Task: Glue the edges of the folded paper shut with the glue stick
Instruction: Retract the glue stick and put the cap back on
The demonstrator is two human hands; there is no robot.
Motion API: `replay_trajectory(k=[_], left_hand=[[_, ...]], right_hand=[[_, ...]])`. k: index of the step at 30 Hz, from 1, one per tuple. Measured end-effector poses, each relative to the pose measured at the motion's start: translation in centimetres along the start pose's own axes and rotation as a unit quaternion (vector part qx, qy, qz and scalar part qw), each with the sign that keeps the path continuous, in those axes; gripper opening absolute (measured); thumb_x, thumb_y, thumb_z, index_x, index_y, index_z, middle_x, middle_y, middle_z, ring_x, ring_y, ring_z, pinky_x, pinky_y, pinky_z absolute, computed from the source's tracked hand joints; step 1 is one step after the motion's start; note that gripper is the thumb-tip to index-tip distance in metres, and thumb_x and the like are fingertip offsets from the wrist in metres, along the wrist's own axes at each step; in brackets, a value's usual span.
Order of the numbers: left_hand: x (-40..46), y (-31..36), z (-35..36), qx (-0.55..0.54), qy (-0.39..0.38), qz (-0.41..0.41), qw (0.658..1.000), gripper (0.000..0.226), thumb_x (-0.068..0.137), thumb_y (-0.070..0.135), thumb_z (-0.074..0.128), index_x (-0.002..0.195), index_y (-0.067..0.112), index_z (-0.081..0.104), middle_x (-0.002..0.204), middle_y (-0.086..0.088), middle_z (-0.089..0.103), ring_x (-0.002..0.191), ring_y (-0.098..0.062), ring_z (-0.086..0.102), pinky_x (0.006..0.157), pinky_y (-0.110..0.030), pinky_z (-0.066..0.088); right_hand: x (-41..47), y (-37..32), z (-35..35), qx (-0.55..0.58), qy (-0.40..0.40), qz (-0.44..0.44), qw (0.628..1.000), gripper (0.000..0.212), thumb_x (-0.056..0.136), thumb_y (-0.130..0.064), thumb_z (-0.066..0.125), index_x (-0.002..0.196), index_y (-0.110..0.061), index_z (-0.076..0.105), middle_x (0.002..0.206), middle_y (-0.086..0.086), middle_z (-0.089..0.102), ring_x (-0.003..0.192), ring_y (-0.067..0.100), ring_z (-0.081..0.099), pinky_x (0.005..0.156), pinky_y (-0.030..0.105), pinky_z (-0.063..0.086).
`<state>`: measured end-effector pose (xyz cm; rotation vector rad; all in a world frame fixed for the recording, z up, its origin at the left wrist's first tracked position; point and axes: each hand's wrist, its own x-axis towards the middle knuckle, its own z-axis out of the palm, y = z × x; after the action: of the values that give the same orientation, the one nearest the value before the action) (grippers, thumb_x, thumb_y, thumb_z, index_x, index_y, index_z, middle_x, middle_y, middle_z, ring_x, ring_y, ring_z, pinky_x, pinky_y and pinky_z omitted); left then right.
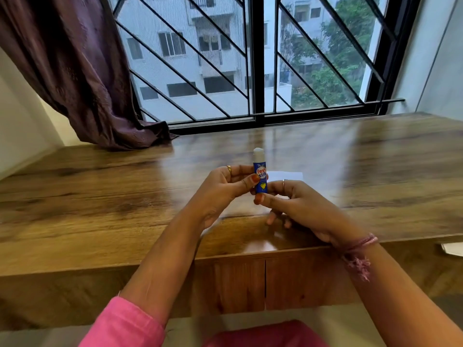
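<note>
A: What is held, and how?

B: A small blue glue stick with a yellow heart on its label (260, 176) is held upright above the middle of the brown wooden desk (100, 186), towards its front edge. Its cap is off and the white glue is seen raised above the tube. The tube's middle is pinched between the thumb and fingers of the left hand (226, 186). Its base is gripped by the thumb and forefinger of the right hand (298, 204); the other right fingers are curled loosely below, closed on nothing.

A: And the paper?

B: A white sheet of paper (288, 176) is seen flat on the desk behind and under the hands, mostly hidden; its folds cannot be made out. The glue is held clear of it.

A: Any containers?

B: Only the glue tube itself.
</note>
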<state>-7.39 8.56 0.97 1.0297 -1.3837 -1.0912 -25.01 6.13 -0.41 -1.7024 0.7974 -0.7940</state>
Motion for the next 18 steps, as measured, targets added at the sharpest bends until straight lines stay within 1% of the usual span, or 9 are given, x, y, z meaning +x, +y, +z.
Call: replay_trajectory(k=[1,3,5,7,9,12,14,16,18], left_hand=[[0.0,-0.1,0.0,0.006,-0.002,-0.002,1.000,0.030,0.080,0.017,0.065,0.109,0.008,0.065,0.109,-0.013,0.071,0.108,-0.025,0.065,0.098,-0.035,0.048],[0.0,-0.1,0.2,0.023,-0.003,-0.006,1.000,0.028,0.084,0.013,0.063,0.112,0.006,0.064,0.110,-0.013,0.071,0.108,-0.023,0.065,0.098,-0.034,0.048],[0.0,-0.2,0.4,0.035,0.002,-0.007,0.999,0.027,0.085,0.011,0.063,0.112,0.006,0.064,0.110,-0.013,0.071,0.107,-0.020,0.066,0.098,-0.034,0.048],[-0.1,-0.1,0.6,0.038,0.005,-0.007,0.999,0.029,0.084,0.012,0.064,0.112,0.006,0.064,0.110,-0.013,0.071,0.107,-0.021,0.066,0.099,-0.036,0.048],[-0.1,0.0,0.5,0.037,0.003,-0.007,0.999,0.034,0.081,0.016,0.064,0.113,0.005,0.064,0.111,-0.013,0.070,0.108,-0.022,0.065,0.100,-0.038,0.047],[-0.1,0.0,0.2,0.030,0.003,-0.007,1.000,0.035,0.080,0.017,0.065,0.113,0.004,0.064,0.110,-0.015,0.070,0.108,-0.025,0.065,0.101,-0.039,0.047],[0.0,-0.1,0.2,0.035,0.004,-0.011,0.999,0.031,0.084,0.011,0.064,0.114,0.002,0.063,0.110,-0.016,0.070,0.108,-0.026,0.065,0.102,-0.040,0.046],[0.1,-0.2,0.2,0.043,0.004,-0.015,0.999,0.029,0.086,0.010,0.063,0.114,0.003,0.063,0.111,-0.015,0.070,0.109,-0.025,0.065,0.103,-0.040,0.045],[0.0,-0.2,0.3,0.048,0.004,-0.019,0.999,0.030,0.086,0.011,0.063,0.115,0.003,0.063,0.112,-0.014,0.070,0.109,-0.023,0.065,0.103,-0.041,0.045]], right_hand=[[0.0,0.0,-0.2,0.006,-0.003,0.006,1.000,0.022,0.085,-0.024,0.068,0.105,-0.013,0.067,0.087,0.009,0.072,0.053,0.006,0.062,0.039,0.013,0.040],[0.0,-0.1,-0.1,-0.011,0.016,0.016,1.000,0.018,0.082,-0.024,0.072,0.095,-0.013,0.068,0.061,-0.001,0.068,0.045,0.001,0.058,0.037,0.012,0.038],[0.1,-0.1,0.2,-0.046,0.060,0.018,0.997,0.022,0.074,-0.030,0.078,0.085,-0.016,0.066,0.048,-0.007,0.062,0.041,0.001,0.055,0.036,0.013,0.037],[0.3,0.0,0.6,-0.081,0.103,0.016,0.991,0.036,0.066,-0.039,0.082,0.083,-0.016,0.061,0.049,-0.005,0.062,0.041,0.004,0.056,0.037,0.015,0.038],[0.3,-0.1,0.8,-0.099,0.108,0.016,0.989,0.043,0.063,-0.046,0.081,0.084,-0.017,0.057,0.051,-0.002,0.063,0.042,0.006,0.058,0.038,0.015,0.039],[0.1,-0.2,0.4,-0.068,0.036,0.019,0.997,0.038,0.072,-0.044,0.076,0.096,-0.018,0.061,0.065,0.005,0.070,0.052,0.012,0.063,0.042,0.016,0.043],[0.0,-0.2,-0.1,-0.033,0.002,0.034,0.999,0.033,0.078,-0.038,0.072,0.103,-0.017,0.064,0.061,0.004,0.069,0.052,0.013,0.060,0.043,0.016,0.044],[0.0,-0.2,-0.2,-0.036,0.015,0.042,0.998,0.028,0.078,-0.036,0.073,0.098,-0.017,0.068,0.052,-0.001,0.065,0.048,0.010,0.055,0.041,0.015,0.043],[0.2,-0.1,0.0,-0.051,0.047,0.042,0.997,0.025,0.073,-0.036,0.078,0.088,-0.017,0.068,0.050,-0.002,0.063,0.040,0.004,0.050,0.038,0.014,0.039]])
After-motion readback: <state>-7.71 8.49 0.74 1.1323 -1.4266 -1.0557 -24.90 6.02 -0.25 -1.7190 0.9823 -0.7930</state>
